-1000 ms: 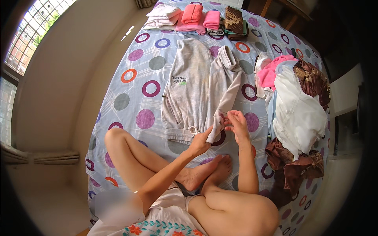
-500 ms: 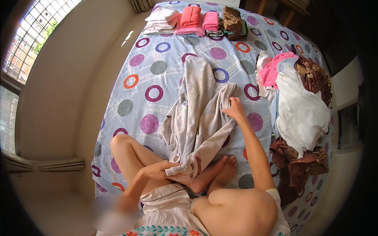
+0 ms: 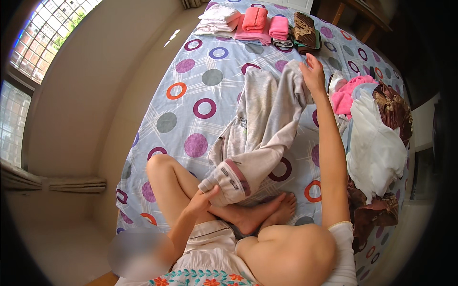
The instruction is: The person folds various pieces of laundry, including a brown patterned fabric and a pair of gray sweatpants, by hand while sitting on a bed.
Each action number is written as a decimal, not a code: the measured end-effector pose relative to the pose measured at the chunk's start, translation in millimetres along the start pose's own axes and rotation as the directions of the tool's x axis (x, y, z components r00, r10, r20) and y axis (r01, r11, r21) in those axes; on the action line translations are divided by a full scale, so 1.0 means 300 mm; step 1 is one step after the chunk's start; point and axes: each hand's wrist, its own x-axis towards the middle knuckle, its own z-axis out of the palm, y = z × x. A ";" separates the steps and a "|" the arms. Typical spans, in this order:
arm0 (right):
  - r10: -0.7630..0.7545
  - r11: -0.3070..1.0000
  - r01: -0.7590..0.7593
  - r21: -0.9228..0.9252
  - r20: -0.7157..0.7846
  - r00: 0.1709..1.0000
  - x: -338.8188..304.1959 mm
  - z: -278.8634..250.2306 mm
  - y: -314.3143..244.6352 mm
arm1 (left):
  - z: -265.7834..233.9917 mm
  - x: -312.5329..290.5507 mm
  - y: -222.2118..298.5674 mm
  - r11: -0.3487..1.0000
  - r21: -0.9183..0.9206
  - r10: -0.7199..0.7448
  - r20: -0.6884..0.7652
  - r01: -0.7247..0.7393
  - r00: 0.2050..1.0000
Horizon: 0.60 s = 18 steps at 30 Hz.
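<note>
A light grey sweat-fabric garment [image 3: 260, 112] lies stretched out on the bed before me, two long parts pointing away from me. Whether it is a top or trousers I cannot tell. Below left, my left hand [image 3: 202, 198] is closed on a ribbed edge, beside a maroon band and dark lettering. Up at the far end, my right hand [image 3: 312, 76] grips the edge of the right-hand long part, which is raised off the sheet. Its fingertips point upward, and cloth hides part of the grip. My crossed bare feet [image 3: 267, 212] rest just right of the near end.
Folded white clothes [image 3: 217, 21], pink towels [image 3: 254, 21] and a folded brown patterned cloth [image 3: 304, 28] line the bed's far edge. At right lies a loose heap with a white garment [image 3: 374, 143] and brown satin cloth [image 3: 374, 214]. A patterned sheet [image 3: 167, 121] covers the bed.
My right hand has moved away from me, taking the garment's right-hand part farther up the bed. My left hand has lifted the near end, turning its maroon band into view.
</note>
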 end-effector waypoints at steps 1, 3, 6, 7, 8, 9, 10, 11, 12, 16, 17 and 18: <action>-0.077 0.987 0.076 -0.144 -0.002 0.997 0.004 0.027 -0.009 | -0.020 0.018 -0.009 0.997 -0.074 -0.034 -0.099 0.027 0.995; -0.107 0.933 0.143 -0.331 0.126 0.986 -0.043 0.049 -0.044 | -0.046 0.054 -0.024 0.969 -0.239 -0.126 -0.277 0.059 0.953; 0.263 0.804 -0.034 -0.593 0.304 0.916 -0.231 0.068 0.039 | -0.043 0.056 -0.034 0.979 -0.200 -0.116 -0.326 0.051 0.938; 0.443 0.725 -0.136 -0.675 0.306 0.843 -0.295 0.075 0.036 | -0.043 0.050 -0.034 0.981 -0.190 -0.108 -0.336 0.045 0.936; 0.537 0.687 -0.202 -0.698 0.299 0.789 -0.345 0.057 0.076 | -0.023 0.047 -0.030 0.979 -0.197 -0.106 -0.319 0.044 0.942; 0.565 0.702 -0.246 -0.669 0.312 0.763 -0.396 0.052 0.103 | -0.013 0.040 -0.036 0.989 -0.142 -0.068 -0.293 0.027 0.954; 0.592 0.716 -0.292 -0.635 0.329 0.736 -0.437 0.053 0.122 | -0.008 0.035 -0.039 0.996 -0.084 -0.028 -0.268 0.006 0.963; 0.606 0.716 -0.343 -0.608 0.296 0.739 -0.469 0.057 0.138 | 0.005 0.025 -0.032 1.000 -0.022 0.008 -0.242 -0.013 0.970; 0.620 0.714 -0.393 -0.579 0.263 0.739 -0.495 0.063 0.154 | 0.015 0.012 -0.019 0.993 0.112 -0.013 -0.146 0.029 0.989; 0.583 0.731 -0.395 -0.557 0.207 0.786 -0.496 0.105 0.134 | 0.046 -0.015 0.009 0.832 0.544 -0.029 0.237 -0.108 0.971; 0.566 0.738 -0.374 -0.562 0.214 0.796 -0.484 0.110 0.133 | 0.066 -0.015 0.010 0.781 0.602 -0.036 0.312 -0.168 0.950; 0.564 0.731 -0.325 -0.600 0.265 0.782 -0.477 0.118 0.134 | 0.073 -0.013 0.003 0.702 0.666 -0.024 0.376 -0.252 0.926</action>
